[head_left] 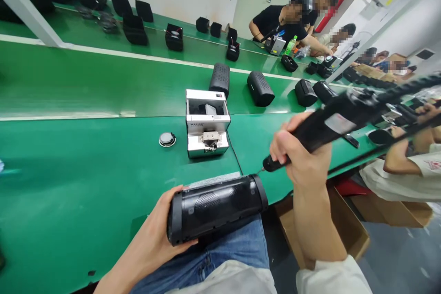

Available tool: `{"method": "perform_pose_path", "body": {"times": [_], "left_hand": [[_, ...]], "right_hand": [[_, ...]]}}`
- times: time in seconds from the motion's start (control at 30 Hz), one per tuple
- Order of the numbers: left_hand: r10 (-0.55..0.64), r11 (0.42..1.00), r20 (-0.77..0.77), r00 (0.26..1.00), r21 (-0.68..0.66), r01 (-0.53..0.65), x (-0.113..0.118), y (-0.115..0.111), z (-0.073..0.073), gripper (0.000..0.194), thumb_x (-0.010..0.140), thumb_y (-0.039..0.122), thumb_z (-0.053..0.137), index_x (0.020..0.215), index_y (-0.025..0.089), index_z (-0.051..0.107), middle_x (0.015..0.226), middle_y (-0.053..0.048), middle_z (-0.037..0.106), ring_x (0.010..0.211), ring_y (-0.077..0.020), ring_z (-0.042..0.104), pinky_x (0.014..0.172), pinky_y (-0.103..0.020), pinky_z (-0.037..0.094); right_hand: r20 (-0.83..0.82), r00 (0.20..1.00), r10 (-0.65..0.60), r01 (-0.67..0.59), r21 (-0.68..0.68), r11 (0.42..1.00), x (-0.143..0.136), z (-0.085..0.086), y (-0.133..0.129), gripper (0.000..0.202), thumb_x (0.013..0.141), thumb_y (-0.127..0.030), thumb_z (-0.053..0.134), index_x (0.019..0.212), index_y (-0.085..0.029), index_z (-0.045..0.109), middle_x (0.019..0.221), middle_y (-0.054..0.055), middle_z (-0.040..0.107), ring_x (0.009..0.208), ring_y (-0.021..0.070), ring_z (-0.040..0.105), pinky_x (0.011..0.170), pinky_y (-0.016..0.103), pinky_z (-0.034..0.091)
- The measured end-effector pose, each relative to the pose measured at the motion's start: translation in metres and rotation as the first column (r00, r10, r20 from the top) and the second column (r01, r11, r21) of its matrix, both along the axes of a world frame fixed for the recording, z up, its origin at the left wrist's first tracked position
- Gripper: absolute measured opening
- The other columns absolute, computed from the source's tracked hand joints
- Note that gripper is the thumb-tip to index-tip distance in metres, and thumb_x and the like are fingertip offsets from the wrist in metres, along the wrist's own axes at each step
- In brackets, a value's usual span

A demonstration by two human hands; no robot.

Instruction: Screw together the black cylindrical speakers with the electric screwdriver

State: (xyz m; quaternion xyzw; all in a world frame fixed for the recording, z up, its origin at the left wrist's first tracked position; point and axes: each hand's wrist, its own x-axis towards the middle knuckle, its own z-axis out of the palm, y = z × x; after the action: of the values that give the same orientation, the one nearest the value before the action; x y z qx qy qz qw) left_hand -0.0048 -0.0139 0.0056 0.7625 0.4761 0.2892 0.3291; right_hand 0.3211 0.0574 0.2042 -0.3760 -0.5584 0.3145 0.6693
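The black speaker lay sideways on the near side of the white box, above the jeans and by the edge of the green surface; whether the lap or the surface bore its weight could not be told. It was probably kept this close to the body so that it could be steadied while its far end stayed clear for the tool.

The left hand had its grip closed around the speaker's left end, fingers over the top and thumb beneath, opened only as wide as the speaker's thickness. The right hand had its grip wrapped firmly around a screwdriver, to the near right of the white box. The tool slanted down, likely to bring its bit to the rim of the speaker's right end; the tip was at that rim, but contact could not be made out.

A round metal part rested just left of the white box, seemingly set aside within reach. Beyond the box stood two black covers, one close behind it and the other farther right.
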Motion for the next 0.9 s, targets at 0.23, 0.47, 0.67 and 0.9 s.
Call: {"method": "perform_pose_path", "body": {"times": [0.23,0.47,0.67,0.9], "left_hand": [[0.079,0.992,0.031,0.996,-0.103,-0.075,0.005,-0.010,0.004,0.103,0.077,0.024,0.089,0.164,0.033,0.037,0.162,-0.013,0.061,0.144,-0.0390,0.069,0.121,-0.055,0.060],[0.105,0.994,0.033,0.994,-0.046,-0.104,0.005,-0.008,-0.009,0.101,0.076,0.025,0.086,0.164,0.034,0.038,0.159,-0.012,0.064,0.139,-0.0400,0.073,0.116,-0.052,0.064],[0.090,0.995,0.034,0.995,0.044,-0.091,0.003,0.001,-0.019,0.095,0.079,0.032,0.083,0.163,0.030,0.039,0.155,-0.014,0.066,0.135,-0.0411,0.074,0.116,-0.057,0.063],[-0.004,0.999,0.038,0.999,0.042,0.002,0.006,0.002,-0.002,0.099,0.080,0.032,0.090,0.163,0.028,0.036,0.159,-0.017,0.060,0.144,-0.0410,0.068,0.121,-0.060,0.057]], "right_hand": [[-0.054,0.998,0.032,-0.031,0.002,1.000,0.003,-0.012,-0.011,0.017,0.097,-0.014,0.078,0.099,-0.024,0.064,0.069,-0.008,0.057,0.046,0.0068,0.052,0.044,0.022,0.045],[-0.078,0.995,0.064,-0.064,0.003,0.998,0.005,-0.018,-0.010,0.017,0.099,-0.016,0.078,0.099,-0.025,0.063,0.067,-0.009,0.058,0.045,0.0061,0.052,0.046,0.021,0.046],[0.014,0.999,0.041,-0.040,-0.065,0.997,0.004,-0.021,-0.003,0.025,0.097,-0.028,0.081,0.087,-0.023,0.058,0.059,-0.009,0.058,0.041,0.0079,0.051,0.045,0.023,0.045],[0.058,0.996,0.072,-0.074,0.042,0.996,-0.002,0.024,-0.005,0.017,0.091,-0.021,0.084,0.103,-0.023,0.072,0.058,-0.010,0.059,0.040,0.0096,0.052,0.043,0.025,0.048]]}}
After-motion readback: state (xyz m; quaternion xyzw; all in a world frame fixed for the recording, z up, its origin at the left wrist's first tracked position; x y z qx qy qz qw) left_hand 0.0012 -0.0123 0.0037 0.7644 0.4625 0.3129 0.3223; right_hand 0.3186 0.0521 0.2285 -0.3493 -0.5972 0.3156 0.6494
